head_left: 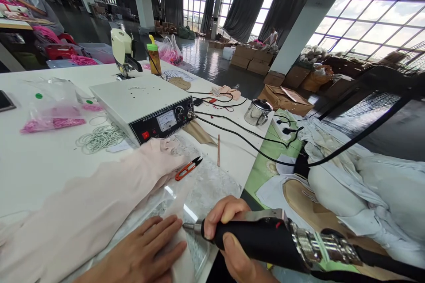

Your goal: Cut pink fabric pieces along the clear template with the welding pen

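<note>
Head view: see the left grip [142,247] spread flat over the pale fabric strip [184,263] on the clear glossy sheet [215,181], close to the right edge of the worktop [49,163], and the right grip [239,258] wrapped around the black handpiece [255,241], with its metal tip [191,227] just beside the left fingertips [178,221]. Best to press the strip smooth and taut, angle those fingertips clear of the tip, and guide the handpiece with light, even pressure.
</note>
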Demonstrator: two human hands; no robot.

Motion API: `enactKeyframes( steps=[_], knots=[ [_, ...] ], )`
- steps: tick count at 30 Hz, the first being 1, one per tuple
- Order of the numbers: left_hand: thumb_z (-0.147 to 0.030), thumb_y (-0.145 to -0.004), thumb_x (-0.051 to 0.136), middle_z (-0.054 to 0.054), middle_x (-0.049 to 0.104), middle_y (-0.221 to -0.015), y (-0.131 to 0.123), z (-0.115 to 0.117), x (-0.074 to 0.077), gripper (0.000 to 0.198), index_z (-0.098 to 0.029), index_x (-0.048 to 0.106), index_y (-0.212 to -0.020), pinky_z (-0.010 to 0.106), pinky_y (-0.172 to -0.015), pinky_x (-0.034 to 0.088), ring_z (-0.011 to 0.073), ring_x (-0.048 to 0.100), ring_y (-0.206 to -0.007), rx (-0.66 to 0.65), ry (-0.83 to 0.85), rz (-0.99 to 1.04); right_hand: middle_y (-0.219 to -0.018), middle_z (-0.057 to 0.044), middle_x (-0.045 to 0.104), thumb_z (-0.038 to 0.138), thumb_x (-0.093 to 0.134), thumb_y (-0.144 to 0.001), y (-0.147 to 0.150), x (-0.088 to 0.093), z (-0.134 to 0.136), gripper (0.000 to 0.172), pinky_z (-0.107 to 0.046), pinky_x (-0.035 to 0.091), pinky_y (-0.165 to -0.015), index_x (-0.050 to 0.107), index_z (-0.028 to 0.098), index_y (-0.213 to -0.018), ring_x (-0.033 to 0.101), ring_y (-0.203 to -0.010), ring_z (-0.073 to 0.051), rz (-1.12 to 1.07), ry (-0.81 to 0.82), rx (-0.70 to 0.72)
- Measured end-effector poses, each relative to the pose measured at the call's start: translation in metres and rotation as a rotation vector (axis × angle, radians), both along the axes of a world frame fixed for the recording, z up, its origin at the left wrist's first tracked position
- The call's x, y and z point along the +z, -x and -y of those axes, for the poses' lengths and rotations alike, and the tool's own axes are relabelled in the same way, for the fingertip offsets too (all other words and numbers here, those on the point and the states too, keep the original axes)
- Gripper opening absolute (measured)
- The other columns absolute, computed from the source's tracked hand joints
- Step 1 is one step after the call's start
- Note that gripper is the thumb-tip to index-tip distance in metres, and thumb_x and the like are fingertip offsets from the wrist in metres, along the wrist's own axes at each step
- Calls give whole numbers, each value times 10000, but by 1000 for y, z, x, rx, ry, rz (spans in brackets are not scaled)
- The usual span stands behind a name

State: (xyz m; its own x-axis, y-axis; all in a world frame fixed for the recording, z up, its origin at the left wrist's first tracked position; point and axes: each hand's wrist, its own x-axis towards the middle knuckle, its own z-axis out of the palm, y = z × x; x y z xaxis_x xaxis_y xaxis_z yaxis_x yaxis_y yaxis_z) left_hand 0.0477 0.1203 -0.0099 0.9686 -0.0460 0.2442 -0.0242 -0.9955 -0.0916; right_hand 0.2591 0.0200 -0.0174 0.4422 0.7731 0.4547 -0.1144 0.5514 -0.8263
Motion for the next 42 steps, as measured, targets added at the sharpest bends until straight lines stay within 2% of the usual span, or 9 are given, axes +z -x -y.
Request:
enactKeyframes(
  steps=[5, 10, 18, 23, 25, 30, 35, 39, 42],
  knots=[
    [-349, -950, 672, 86, 561, -1484, 2, 2, -7, 523, -265, 539, -1449, 368, -1022, 535, 274, 576, -1320, -2, -76, -35, -822, -10, 593, 438, 644, -897, -1, 5, 3, 199, -304, 500, -513, 540, 273, -938, 559, -541, -135, 25, 8, 22],
    [-382, -957, 650, 97, 600, -1442, 8, 17, -6, 509, -257, 550, -1440, 366, -1033, 532, 268, 591, -1306, 12, -69, -58, -859, 14, 576, 440, 644, -909, -6, 12, 8, 187, -285, 498, -538, 565, 283, -975, 567, -550, -108, -80, -25, -11],
    [-319, -1002, 586, 73, 621, -1421, 11, 20, 1, 419, -233, 582, -1412, 360, -1128, 462, 247, 575, -1327, -7, 31, 2, -872, 20, 570, 427, 676, -884, -14, 6, -22, 216, -281, 510, -527, 565, 257, -957, 591, -564, -105, -154, -128, -102],
    [-268, -1067, 458, 43, 648, -1391, 5, 14, 5, 356, -196, 610, -1381, 283, -1134, 444, 181, 615, -1279, 18, -28, 60, -903, 16, 592, 402, 670, -891, -14, -2, -34, 197, -290, 522, -553, 572, 257, -981, 607, -587, -104, -157, -157, -110],
    [-265, -1071, 457, 49, 651, -1387, 3, 12, 4, 353, -183, 609, -1379, 272, -1131, 445, 179, 611, -1285, 6, -37, 45, -904, 15, 595, 399, 670, -891, -15, -4, -37, 199, -295, 523, -559, 571, 255, -985, 614, -588, -105, -153, -160, -113],
    [-266, -1044, 525, 56, 653, -1384, 3, 12, -2, 376, -193, 588, -1407, 294, -1158, 430, 204, 590, -1312, 0, 76, 23, -895, 13, 603, 400, 672, -888, -16, -7, -41, 212, -307, 531, -557, 549, 252, -977, 611, -574, -109, -137, -157, -133],
    [-209, -1060, 460, 31, 704, -1303, 3, 12, -10, 359, -245, 586, -1394, 331, -1181, 406, 186, 609, -1281, 56, 198, 73, -897, 12, 603, 406, 668, -892, -17, -8, -42, 217, -300, 529, -558, 540, 254, -980, 611, -575, -107, -130, -154, -141],
    [-180, -1059, 431, 21, 727, -1223, -5, 6, -8, 315, -247, 612, -1308, 297, -1070, 498, 176, 664, -1166, 102, 319, 145, -884, 16, 604, 415, 666, -897, -17, -5, -41, 214, -285, 522, -552, 541, 257, -969, 604, -565, -98, -129, -158, -139],
    [-286, -1074, 465, 25, 706, -1207, -14, 2, -4, 224, -256, 639, -1212, 274, -977, 534, 179, 676, -1097, 208, 325, 193, -891, 11, 608, 406, 663, -901, -17, -3, -41, 209, -289, 525, -558, 541, 253, -974, 605, -569, -97, -130, -161, -136]
  ],
)
